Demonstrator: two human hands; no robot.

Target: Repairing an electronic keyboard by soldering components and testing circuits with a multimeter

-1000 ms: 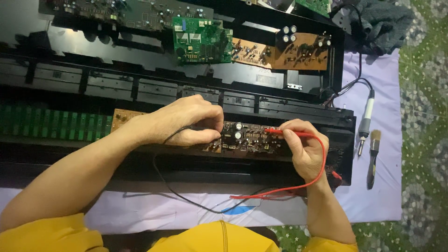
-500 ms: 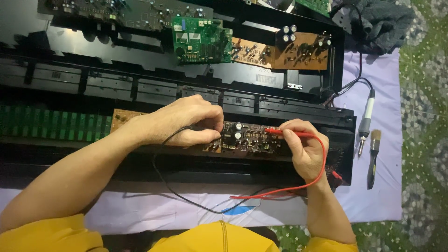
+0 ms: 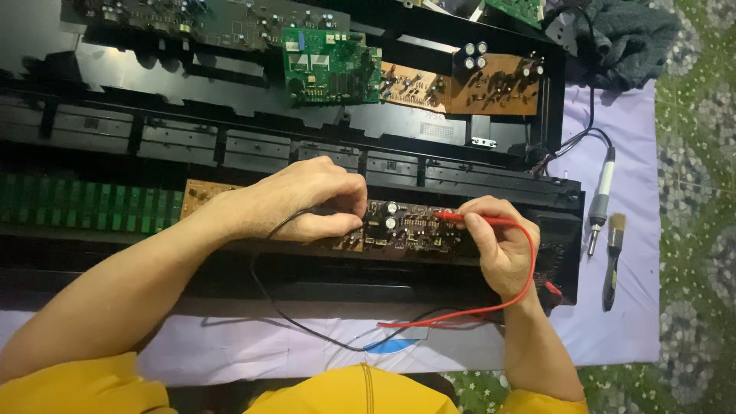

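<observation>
Head view: red lead (image 3: 491,307) and black lead (image 3: 307,326) trail nearest. Right hand (image 3: 498,245) pinches red probe (image 3: 468,220) on brown board (image 3: 414,228); left hand (image 3: 310,201) curled, probably pinching black probe. Green board (image 3: 330,65) beyond.

Glossy black plastic chassis (image 3: 230,92), matt lilac cloth (image 3: 613,322)

A pale lilac cloth (image 3: 613,322) is lying spread over a green, flower-patterned floor covering (image 3: 698,192), which is showing along the right side.
</observation>
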